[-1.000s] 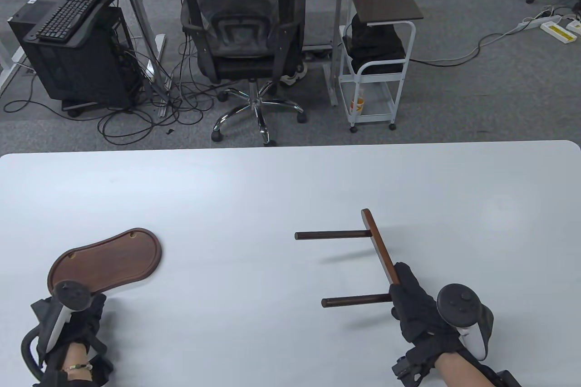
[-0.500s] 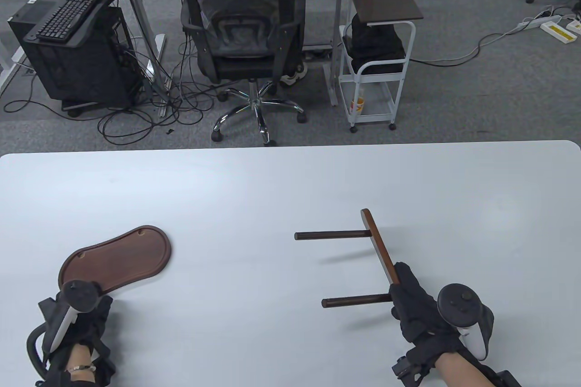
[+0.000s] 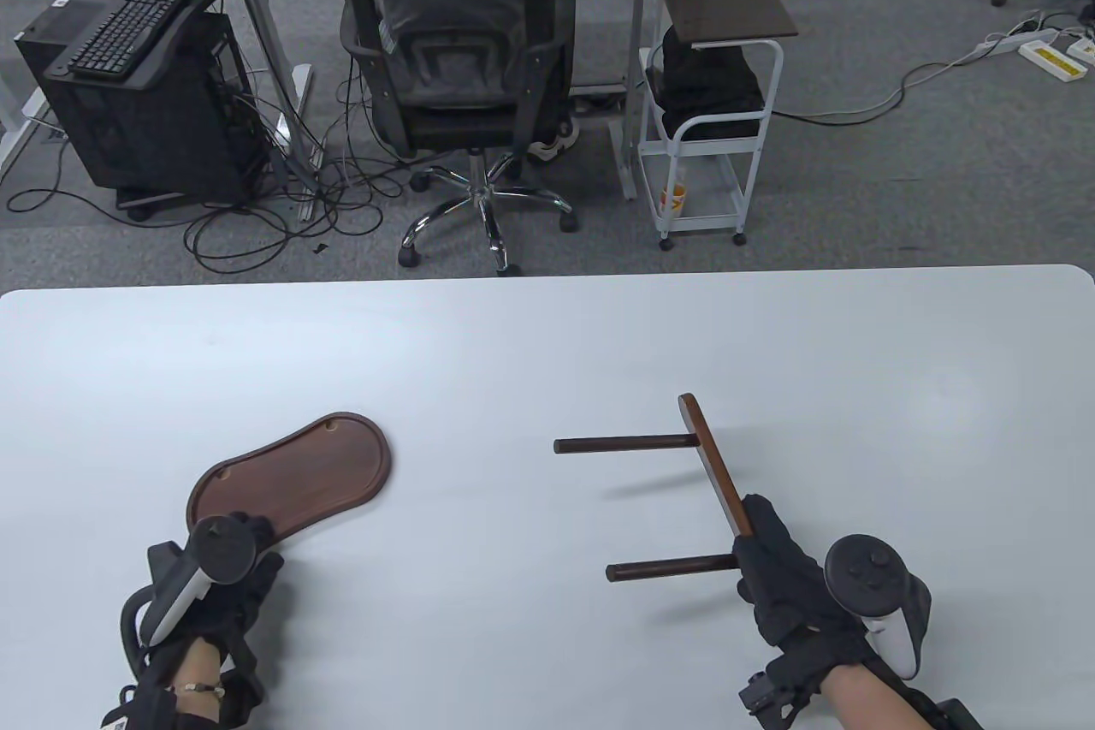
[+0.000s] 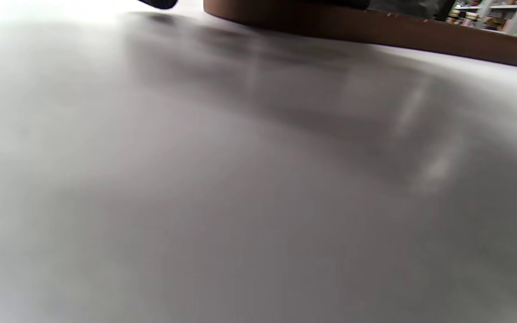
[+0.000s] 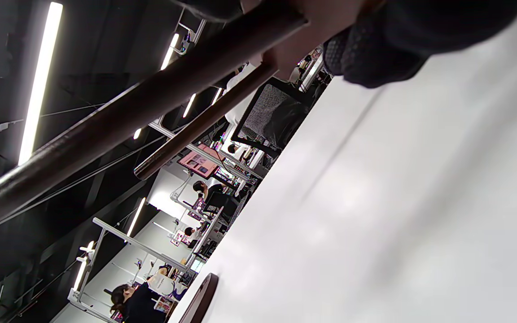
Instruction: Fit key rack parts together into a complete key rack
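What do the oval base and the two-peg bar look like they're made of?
Oval base: apparently wood, dark reddish-brown with a smooth satin finish; faint grain and a raised rim show. Two-peg bar: seemingly the same stained wood, darker round pegs with a slight sheen.

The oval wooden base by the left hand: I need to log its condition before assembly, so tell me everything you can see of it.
The oval wooden base is a dark brown, bean-shaped board with a raised rim and a lighter, smooth recessed face. Two small holes sit near its far edge. It lies flat on the white table, long axis running diagonally, at front left. The left hand rests on its near end; how the fingers hold it is hidden. It lies apart from the crossbar with two pegs.
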The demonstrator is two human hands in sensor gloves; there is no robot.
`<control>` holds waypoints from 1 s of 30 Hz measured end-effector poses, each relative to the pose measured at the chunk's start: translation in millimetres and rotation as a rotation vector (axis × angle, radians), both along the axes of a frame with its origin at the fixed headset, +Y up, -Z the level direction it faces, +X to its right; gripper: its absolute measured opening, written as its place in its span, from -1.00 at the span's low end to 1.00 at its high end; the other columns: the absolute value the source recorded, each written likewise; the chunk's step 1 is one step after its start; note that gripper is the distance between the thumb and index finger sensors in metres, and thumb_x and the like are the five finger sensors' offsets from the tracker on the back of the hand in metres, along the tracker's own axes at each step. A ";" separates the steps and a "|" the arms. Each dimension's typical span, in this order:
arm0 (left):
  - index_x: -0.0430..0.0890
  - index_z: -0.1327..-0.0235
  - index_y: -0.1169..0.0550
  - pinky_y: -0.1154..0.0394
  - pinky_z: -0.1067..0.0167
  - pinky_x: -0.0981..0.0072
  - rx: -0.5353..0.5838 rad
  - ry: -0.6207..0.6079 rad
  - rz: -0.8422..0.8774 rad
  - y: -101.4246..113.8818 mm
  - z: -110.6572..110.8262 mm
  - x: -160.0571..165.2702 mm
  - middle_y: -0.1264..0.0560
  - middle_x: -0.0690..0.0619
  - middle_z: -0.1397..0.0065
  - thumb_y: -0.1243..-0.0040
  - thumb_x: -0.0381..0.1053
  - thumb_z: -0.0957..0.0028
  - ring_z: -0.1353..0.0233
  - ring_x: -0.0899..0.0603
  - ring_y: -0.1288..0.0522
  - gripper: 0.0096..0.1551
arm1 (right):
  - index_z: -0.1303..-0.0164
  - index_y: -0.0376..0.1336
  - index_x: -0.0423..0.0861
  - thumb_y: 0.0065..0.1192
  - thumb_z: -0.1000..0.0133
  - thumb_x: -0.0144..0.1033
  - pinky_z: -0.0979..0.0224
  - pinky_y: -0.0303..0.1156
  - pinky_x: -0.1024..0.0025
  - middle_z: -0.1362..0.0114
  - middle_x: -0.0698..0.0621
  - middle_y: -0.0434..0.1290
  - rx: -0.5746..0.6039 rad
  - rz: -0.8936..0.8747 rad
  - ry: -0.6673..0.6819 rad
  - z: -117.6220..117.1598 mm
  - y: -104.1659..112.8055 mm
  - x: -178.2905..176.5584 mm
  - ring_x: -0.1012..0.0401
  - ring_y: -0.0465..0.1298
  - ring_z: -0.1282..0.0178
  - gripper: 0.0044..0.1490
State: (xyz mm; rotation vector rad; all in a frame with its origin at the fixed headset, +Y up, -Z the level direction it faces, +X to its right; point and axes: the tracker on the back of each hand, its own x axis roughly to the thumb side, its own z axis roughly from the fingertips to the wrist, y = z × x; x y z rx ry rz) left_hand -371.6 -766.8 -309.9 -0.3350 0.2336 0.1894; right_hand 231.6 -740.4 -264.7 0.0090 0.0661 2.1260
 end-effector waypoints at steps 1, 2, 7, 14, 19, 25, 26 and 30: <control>0.22 -0.60 -0.13 -0.04 -0.58 -0.32 0.000 -0.008 0.001 -0.1 0.0 2.2 0.02 0.19 -0.80 0.13 0.26 -0.20 -0.76 -0.19 0.10 -0.33 | -0.70 -0.08 -0.29 -0.14 -0.32 -0.13 0.22 0.54 0.13 -0.40 -0.42 0.34 0.000 0.000 0.000 0.0 0.0 0.0 -0.19 0.51 0.07 -0.19; 0.23 -0.60 -0.13 -0.04 -0.58 -0.33 -0.001 -0.033 0.006 0.3 -0.6 8.0 0.02 0.19 -0.79 0.13 0.26 -0.20 -0.76 -0.19 0.10 -0.33 | -0.70 -0.08 -0.28 -0.14 -0.32 -0.13 0.22 0.54 0.13 -0.40 -0.42 0.34 0.000 0.000 0.000 0.0 0.0 0.0 -0.19 0.51 0.07 -0.19; 0.24 -0.59 -0.14 -0.04 -0.58 -0.35 -0.006 -0.135 0.022 0.2 -2.7 33.5 0.02 0.21 -0.79 0.13 0.26 -0.20 -0.77 -0.17 0.11 -0.34 | -0.70 -0.08 -0.28 -0.14 -0.32 -0.13 0.22 0.54 0.13 -0.40 -0.43 0.34 0.000 0.000 0.000 0.0 0.0 0.0 -0.19 0.51 0.07 -0.19; 0.25 -0.58 -0.15 -0.04 -0.58 -0.33 -0.019 -0.294 0.043 1.1 -1.5 71.8 0.01 0.23 -0.78 0.12 0.24 -0.20 -0.76 -0.17 0.08 -0.36 | -0.70 -0.08 -0.28 -0.14 -0.32 -0.13 0.21 0.54 0.12 -0.40 -0.43 0.34 -0.010 -0.012 -0.008 0.0 0.0 0.4 -0.20 0.50 0.06 -0.19; 0.26 -0.58 -0.15 -0.05 -0.58 -0.33 -0.029 -0.401 0.051 1.7 3.5 98.0 0.00 0.23 -0.78 0.12 0.24 -0.20 -0.76 -0.18 0.08 -0.36 | -0.71 -0.08 -0.28 -0.14 -0.32 -0.13 0.21 0.54 0.12 -0.40 -0.43 0.33 -0.019 -0.021 -0.015 -0.1 -0.5 1.4 -0.20 0.50 0.06 -0.19; 0.26 -0.57 -0.16 -0.03 -0.58 -0.31 -0.040 -0.480 0.073 1.7 8.2 117.2 0.00 0.25 -0.78 0.12 0.23 -0.20 -0.76 -0.16 0.08 -0.38 | -0.71 -0.08 -0.28 -0.14 -0.32 -0.13 0.21 0.54 0.12 -0.40 -0.43 0.33 -0.026 -0.025 -0.018 -0.5 -0.9 2.3 -0.20 0.50 0.06 -0.19; 0.26 -0.57 -0.17 -0.03 -0.59 -0.31 -0.041 -0.488 0.079 1.5 8.8 119.2 0.00 0.25 -0.78 0.12 0.23 -0.20 -0.76 -0.16 0.08 -0.38 | -0.71 -0.08 -0.28 -0.14 -0.32 -0.13 0.21 0.53 0.12 -0.40 -0.43 0.34 -0.027 -0.026 -0.018 -0.6 -1.0 2.4 -0.20 0.50 0.06 -0.19; 0.26 -0.56 -0.18 -0.03 -0.58 -0.30 -0.047 -0.517 0.090 1.9 11.0 125.3 -0.01 0.25 -0.78 0.11 0.23 -0.20 -0.76 -0.16 0.07 -0.39 | -0.71 -0.08 -0.28 -0.14 -0.32 -0.13 0.21 0.53 0.11 -0.40 -0.43 0.34 -0.030 -0.027 -0.018 -0.7 -1.1 2.7 -0.20 0.50 0.06 -0.19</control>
